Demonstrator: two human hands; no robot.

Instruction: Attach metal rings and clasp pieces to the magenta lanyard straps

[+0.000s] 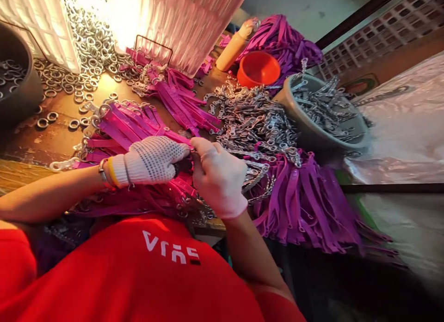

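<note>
My left hand [152, 160], in a white glove with dark grip dots, is closed with its fingertips meeting the right hand's. My right hand [220, 174], in a plain white glove, pinches the end of a magenta strap [178, 136] between thumb and forefinger. That strap runs back above the left hand toward a pile of magenta straps [128, 123] with metal rings and clips at their ends. What sits between the two sets of fingertips is mostly hidden. Right of my hands lies a heap of silver chains [256, 121].
A grey tub of chains [287, 91] and a red bowl [258, 69] stand at the back right. Purple straps [294, 197] hang over the table's front edge. Metal rings [92, 49] spread between white ribbed baskets [180, 26]. A dark bucket [21, 95] stands far left.
</note>
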